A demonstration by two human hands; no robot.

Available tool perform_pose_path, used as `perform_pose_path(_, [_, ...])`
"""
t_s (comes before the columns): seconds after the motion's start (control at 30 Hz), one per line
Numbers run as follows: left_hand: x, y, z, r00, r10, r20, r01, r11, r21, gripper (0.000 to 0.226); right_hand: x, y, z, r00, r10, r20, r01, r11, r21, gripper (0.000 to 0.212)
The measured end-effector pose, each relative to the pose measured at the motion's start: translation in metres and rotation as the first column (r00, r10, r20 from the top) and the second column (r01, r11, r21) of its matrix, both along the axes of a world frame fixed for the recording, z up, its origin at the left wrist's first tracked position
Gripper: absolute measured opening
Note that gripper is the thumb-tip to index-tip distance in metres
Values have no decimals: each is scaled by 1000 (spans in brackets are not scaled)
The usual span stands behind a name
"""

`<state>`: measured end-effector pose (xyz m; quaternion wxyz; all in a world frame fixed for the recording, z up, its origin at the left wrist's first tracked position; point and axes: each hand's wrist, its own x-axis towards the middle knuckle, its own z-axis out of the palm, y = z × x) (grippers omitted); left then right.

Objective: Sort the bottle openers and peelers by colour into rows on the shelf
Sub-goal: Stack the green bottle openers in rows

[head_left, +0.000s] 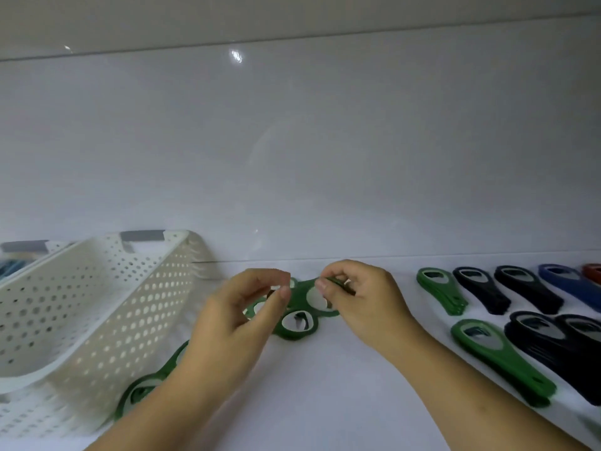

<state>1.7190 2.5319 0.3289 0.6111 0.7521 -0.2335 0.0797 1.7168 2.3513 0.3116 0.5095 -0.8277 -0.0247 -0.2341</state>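
Hands grip a tangle of green bottle openers (pixel 296 323) at the middle of the white shelf (pixel 325 395), seen from the head camera. The left hand (pixel 240 317) pinches a ring on the cluster's left side between thumb and forefinger. The right hand (pixel 361 301) pinches a handle edge at its far right. The cluster lies directly between the two hands, its rings overlapping, so no single long axis can be read.

More green openers (pixel 143 385) lie partly hidden under the left forearm, beside a tilted white basket (pixel 97 304). A second basket (pixel 22 247) behind it holds something blue.

To the right, well apart from the cluster, sorted stacks run in two rows: a back green stack (pixel 439 291), a front green stack (pixel 500 356), black stacks (pixel 481 288), a blue stack (pixel 569 284) and a red one (pixel 593 273) at the frame edge. Each lies ring end toward the glossy back wall (pixel 325 157), handle slanting near and rightward.

The green stacks are the nearest sorted ones and lie on the right hand's side, so the carry likely falls to that hand.
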Motion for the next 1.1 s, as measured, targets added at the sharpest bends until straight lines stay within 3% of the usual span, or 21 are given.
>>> perform_pose_path(0.1, [1,8,6,995,-100,5,99,986,135,27,-5,21,2,976,196,91,-196,981,-13,16])
perform_pose_path(0.2, [5,13,8,985,-148,84,106,919,381,19,-9,32,1,963,230,140,-236,971,32,10])
perform_pose_path(0.3, [8,15,1,978,-187,-96,210,880,427,30,-13,34,1,973,149,176,-171,978,118,11])
perform_pose_path(0.37, [6,11,-1,959,-173,-224,234,930,283,27,-12,30,-2,992,25,120,-40,991,125,11])
perform_pose_path(0.43, [6,8,3,928,-157,-339,176,984,23,23,-9,23,-5,993,-112,-32,107,986,-130,4])
perform_pose_path(0.47, [7,7,6,904,-154,-399,116,986,-117,22,-9,22,-6,977,-163,-139,117,949,-293,14])
perform_pose_path(0.53, [11,8,9,858,-164,-486,-9,943,-333,24,-9,22,-6,922,-230,-312,57,877,-477,36])
perform_pose_path(0.63, [18,12,10,814,-206,-544,-115,860,-497,26,-10,29,-3,903,-231,-361,9,852,-524,46])
perform_pose_path(0.73, [22,15,11,793,-223,-567,-146,834,-533,24,-8,27,-4,905,-210,-371,20,890,-456,34])
perform_pose_path(0.87, [30,19,9,793,-207,-573,-219,781,-585,24,-4,18,-10,947,-161,-276,95,967,-237,7])
perform_pose_path(0.93, [33,21,9,798,-175,-577,-249,776,-579,23,-4,16,-9,969,-117,-220,108,993,-54,15])
perform_pose_path(1.03, [29,21,9,792,-204,-576,-153,846,-511,22,-8,21,0,985,4,-173,33,977,211,19])
perform_pose_path(1.1, [23,19,8,771,-254,-584,-9,912,-409,23,-13,25,4,985,87,-149,-40,956,292,17])
